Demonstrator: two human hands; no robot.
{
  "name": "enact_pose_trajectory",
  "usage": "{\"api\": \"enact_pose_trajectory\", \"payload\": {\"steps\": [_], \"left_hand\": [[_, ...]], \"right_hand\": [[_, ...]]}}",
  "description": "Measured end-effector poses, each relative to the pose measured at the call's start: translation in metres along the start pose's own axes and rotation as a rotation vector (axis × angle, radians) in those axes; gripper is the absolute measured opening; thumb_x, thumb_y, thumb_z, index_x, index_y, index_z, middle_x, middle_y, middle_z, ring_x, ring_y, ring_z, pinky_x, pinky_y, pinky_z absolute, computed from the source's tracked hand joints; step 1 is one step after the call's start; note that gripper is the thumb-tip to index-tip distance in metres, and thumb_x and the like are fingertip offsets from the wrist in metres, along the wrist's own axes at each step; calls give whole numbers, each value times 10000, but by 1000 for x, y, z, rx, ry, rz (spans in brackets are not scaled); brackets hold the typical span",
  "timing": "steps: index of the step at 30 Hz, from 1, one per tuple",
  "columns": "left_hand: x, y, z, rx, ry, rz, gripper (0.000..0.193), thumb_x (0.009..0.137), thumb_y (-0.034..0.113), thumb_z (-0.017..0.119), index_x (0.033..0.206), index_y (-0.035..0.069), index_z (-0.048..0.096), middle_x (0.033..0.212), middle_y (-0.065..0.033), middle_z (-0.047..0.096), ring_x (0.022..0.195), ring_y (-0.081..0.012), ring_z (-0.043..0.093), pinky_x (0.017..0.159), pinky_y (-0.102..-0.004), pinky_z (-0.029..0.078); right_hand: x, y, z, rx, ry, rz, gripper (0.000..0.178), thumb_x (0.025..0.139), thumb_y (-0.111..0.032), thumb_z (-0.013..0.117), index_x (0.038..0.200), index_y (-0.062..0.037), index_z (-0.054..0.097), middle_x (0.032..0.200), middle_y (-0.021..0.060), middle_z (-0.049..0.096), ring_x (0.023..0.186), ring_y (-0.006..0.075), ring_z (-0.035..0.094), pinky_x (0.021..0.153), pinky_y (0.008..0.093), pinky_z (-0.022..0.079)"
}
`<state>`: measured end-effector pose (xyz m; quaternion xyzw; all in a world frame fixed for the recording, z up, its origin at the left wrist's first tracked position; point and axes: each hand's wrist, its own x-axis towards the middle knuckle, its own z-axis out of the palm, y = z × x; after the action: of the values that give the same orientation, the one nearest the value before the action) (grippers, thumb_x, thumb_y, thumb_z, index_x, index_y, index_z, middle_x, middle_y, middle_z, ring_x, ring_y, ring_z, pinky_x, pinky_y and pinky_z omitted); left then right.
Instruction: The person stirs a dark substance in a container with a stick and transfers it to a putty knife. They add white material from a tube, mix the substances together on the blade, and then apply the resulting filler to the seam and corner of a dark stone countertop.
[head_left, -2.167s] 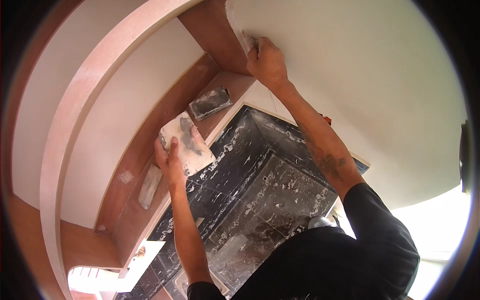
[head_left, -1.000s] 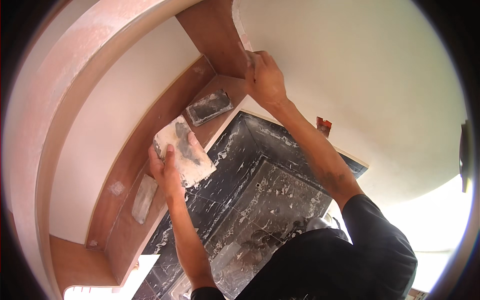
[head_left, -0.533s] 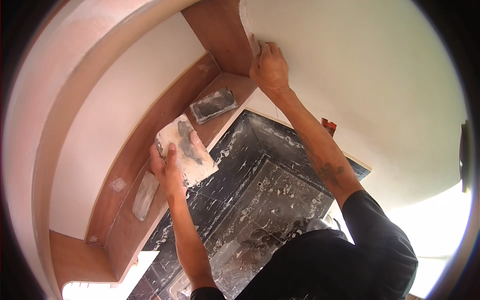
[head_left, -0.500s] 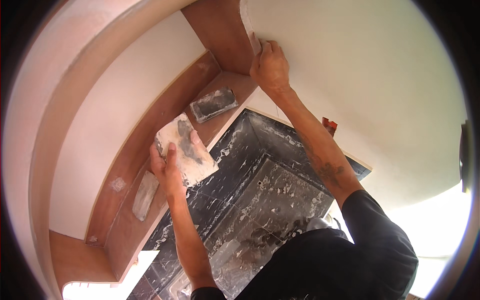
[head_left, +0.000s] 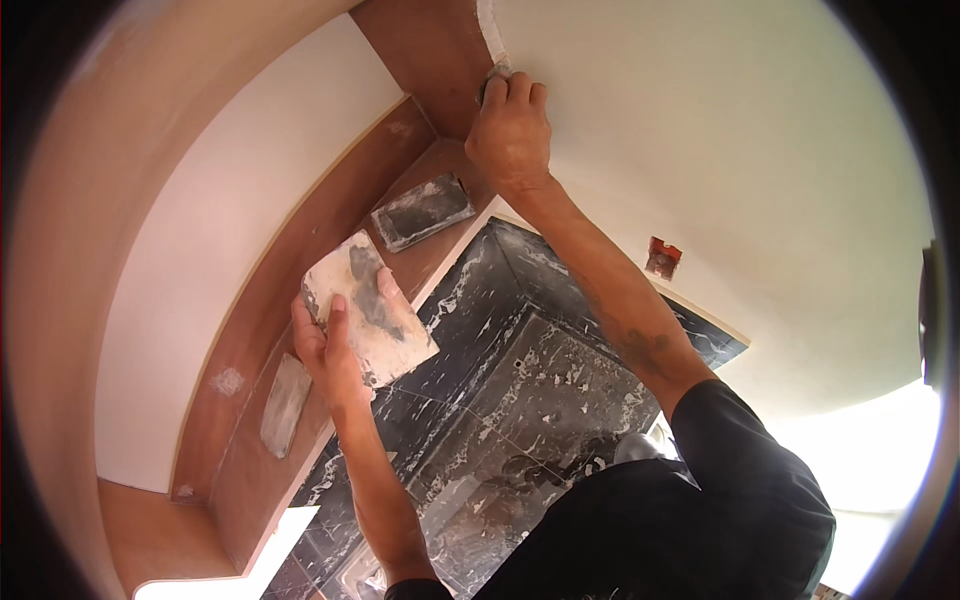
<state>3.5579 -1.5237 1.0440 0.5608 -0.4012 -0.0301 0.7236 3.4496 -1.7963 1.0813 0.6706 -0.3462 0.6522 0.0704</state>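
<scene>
My left hand [head_left: 335, 350] grips a flat, off-white board [head_left: 378, 318] smeared with grey and cream filler, two fingers lying over its face. Up at the top, my right hand [head_left: 512, 140] is closed on a small scraper [head_left: 494, 76], mostly hidden by the fingers. The scraper is at the lower end of a white filler strip [head_left: 491, 30], which runs along the seam between a brown panel [head_left: 425, 60] and the pale wall [head_left: 720, 130].
On the brown ledge lie a dark rectangular piece with whitish smears [head_left: 425, 212] and a paler one [head_left: 285, 405]. A red box [head_left: 663, 257] is set in the wall. Below are black, white-veined tiles [head_left: 560, 390] with pale splashes. A curved beige edge [head_left: 60, 300] bounds the left.
My right hand has shifted up and left along the seam, and more of the scraper now shows. My left hand and the board have barely moved. The view has shifted slightly.
</scene>
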Motion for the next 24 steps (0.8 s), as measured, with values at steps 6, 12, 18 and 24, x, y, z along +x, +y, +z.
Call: {"api": "enact_pose_trajectory", "payload": {"steps": [6,12,18,24], "left_hand": [[-2,1,0,16,26,-8,366,966,138,613,1290,-13,531,1209,-117,623,1078,-174,596,963,-315,463],[-1,-2,-5,-2,9,-7,379,968,105,604,1314,-25,518,1222,-127,635,1077,-191,627,958,-314,484],[-4,4,2,-9,26,-14,370,958,171,644,1259,-17,542,1181,-109,631,1052,-169,601,947,-308,468],[1,-5,-3,-12,1,8,381,957,168,647,1270,-20,537,1194,-112,629,1065,-171,597,954,-306,464]], "right_hand": [[-16,16,-32,369,-88,-209,356,833,-1,583,1187,41,569,1111,191,577,1000,374,584,775,468,541],[0,34,-36,299,13,-31,329,866,-12,551,1188,44,591,1106,202,591,997,384,597,845,472,519],[8,23,-14,230,-4,-22,372,817,-33,591,1175,66,583,1075,217,572,960,403,568,838,480,513],[2,-12,5,-64,34,-32,461,762,-22,622,1200,88,528,1079,236,505,929,398,510,795,467,507]]}}
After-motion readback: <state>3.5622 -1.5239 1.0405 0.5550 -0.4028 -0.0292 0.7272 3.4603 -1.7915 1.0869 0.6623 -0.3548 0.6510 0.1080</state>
